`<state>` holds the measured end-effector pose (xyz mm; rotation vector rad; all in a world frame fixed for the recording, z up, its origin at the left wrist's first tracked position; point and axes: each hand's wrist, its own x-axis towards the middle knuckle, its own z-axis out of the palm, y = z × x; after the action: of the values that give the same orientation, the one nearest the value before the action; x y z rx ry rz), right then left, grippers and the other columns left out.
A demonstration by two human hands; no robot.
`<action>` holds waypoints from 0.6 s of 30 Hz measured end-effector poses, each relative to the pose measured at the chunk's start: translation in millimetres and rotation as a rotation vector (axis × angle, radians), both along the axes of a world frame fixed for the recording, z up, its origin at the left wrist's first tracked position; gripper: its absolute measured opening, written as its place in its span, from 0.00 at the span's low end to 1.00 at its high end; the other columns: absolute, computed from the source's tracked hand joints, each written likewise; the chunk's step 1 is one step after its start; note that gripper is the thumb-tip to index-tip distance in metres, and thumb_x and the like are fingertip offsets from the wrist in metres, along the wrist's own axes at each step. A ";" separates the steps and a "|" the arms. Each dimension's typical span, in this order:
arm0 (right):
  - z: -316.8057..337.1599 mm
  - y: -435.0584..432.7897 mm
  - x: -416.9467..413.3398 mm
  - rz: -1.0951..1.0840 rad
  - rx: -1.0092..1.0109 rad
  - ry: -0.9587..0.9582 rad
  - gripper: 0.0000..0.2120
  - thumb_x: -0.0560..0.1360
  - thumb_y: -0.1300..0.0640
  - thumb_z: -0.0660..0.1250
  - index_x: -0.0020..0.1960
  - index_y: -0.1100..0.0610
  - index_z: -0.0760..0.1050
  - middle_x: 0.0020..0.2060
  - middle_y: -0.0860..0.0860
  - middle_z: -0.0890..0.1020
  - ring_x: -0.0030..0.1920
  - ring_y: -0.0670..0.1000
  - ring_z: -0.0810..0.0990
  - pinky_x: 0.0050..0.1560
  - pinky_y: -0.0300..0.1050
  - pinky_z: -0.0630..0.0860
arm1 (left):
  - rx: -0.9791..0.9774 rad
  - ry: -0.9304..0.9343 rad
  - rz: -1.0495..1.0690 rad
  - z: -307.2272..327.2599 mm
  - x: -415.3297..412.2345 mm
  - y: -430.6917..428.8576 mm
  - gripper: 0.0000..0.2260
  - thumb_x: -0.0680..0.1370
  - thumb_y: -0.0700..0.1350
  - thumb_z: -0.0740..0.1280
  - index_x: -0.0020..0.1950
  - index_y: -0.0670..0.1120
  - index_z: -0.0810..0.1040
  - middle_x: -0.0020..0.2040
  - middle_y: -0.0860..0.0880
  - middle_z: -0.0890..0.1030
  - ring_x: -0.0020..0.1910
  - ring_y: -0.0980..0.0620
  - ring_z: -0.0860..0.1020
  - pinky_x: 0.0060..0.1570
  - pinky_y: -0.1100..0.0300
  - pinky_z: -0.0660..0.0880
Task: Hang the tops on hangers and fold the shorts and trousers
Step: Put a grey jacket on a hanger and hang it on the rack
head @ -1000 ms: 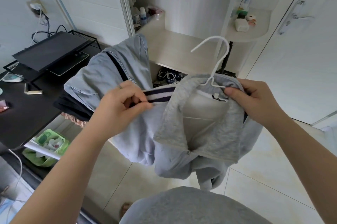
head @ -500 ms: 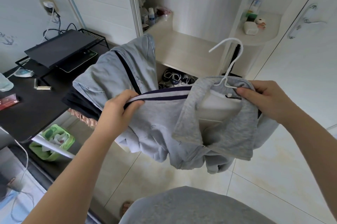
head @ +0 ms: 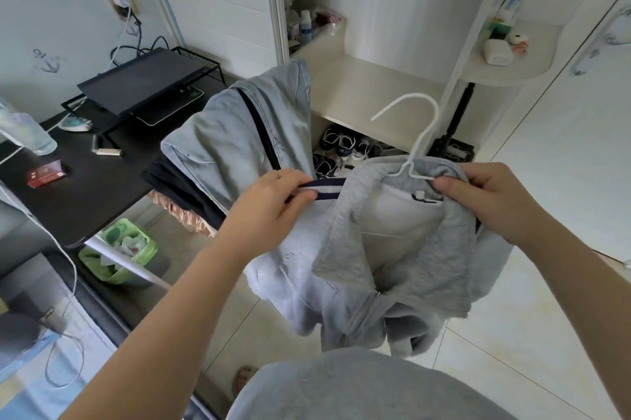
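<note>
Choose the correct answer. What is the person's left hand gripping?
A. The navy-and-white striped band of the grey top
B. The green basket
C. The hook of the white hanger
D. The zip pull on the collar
A: the left hand pinches the striped band, while the right hand holds the collar at the white hanger.

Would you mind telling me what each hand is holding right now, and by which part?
The left hand pinches the grey top at its navy-striped shoulder trim; the right hand grips its collar together with the white hanger at the neck.
</note>
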<state>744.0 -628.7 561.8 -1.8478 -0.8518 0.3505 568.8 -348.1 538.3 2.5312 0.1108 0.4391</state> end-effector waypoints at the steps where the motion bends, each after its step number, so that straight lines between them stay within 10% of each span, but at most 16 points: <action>1: -1.4 4.6 -2.2 0.021 -0.016 -0.011 0.08 0.79 0.57 0.69 0.45 0.50 0.85 0.40 0.58 0.85 0.40 0.47 0.81 0.43 0.43 0.76 | 0.029 0.006 -0.019 0.9 2.6 -8.2 0.13 0.82 0.49 0.59 0.58 0.45 0.80 0.49 0.53 0.80 0.49 0.52 0.76 0.50 0.56 0.73; 6: -2.6 23.5 -10.9 0.037 -0.032 -0.038 0.13 0.78 0.48 0.68 0.41 0.55 0.81 0.36 0.67 0.78 0.36 0.51 0.73 0.39 0.46 0.68 | 0.067 -0.101 0.021 3.8 5.4 -25.7 0.13 0.81 0.46 0.59 0.56 0.45 0.81 0.49 0.53 0.82 0.45 0.48 0.80 0.41 0.51 0.75; 9: 3.2 20.7 -9.1 0.068 -0.048 -0.070 0.09 0.75 0.43 0.67 0.40 0.45 0.79 0.31 0.52 0.76 0.33 0.47 0.71 0.36 0.40 0.67 | 0.000 -0.172 0.111 7.1 1.3 -21.1 0.14 0.80 0.50 0.59 0.53 0.49 0.83 0.41 0.57 0.83 0.40 0.52 0.80 0.38 0.51 0.76; 13: -6.3 -10.8 8.9 0.019 -0.225 -0.039 0.09 0.74 0.39 0.71 0.46 0.44 0.82 0.43 0.51 0.84 0.45 0.54 0.82 0.50 0.52 0.78 | -0.111 -0.222 0.193 13.5 -3.5 0.8 0.12 0.78 0.56 0.58 0.48 0.57 0.80 0.35 0.60 0.80 0.35 0.56 0.76 0.37 0.55 0.74; 18: -35.6 -42.9 19.9 0.038 -0.385 0.087 0.10 0.78 0.55 0.71 0.52 0.39 0.81 0.48 0.34 0.85 0.50 0.35 0.82 0.58 0.42 0.76 | -0.194 -0.272 0.210 16.8 -6.0 25.3 0.10 0.79 0.53 0.60 0.45 0.54 0.80 0.35 0.50 0.81 0.37 0.47 0.79 0.40 0.45 0.77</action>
<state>763.9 -671.5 526.2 -2.1527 -0.8000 0.6509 562.7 -322.8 555.1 2.2547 0.3013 0.8105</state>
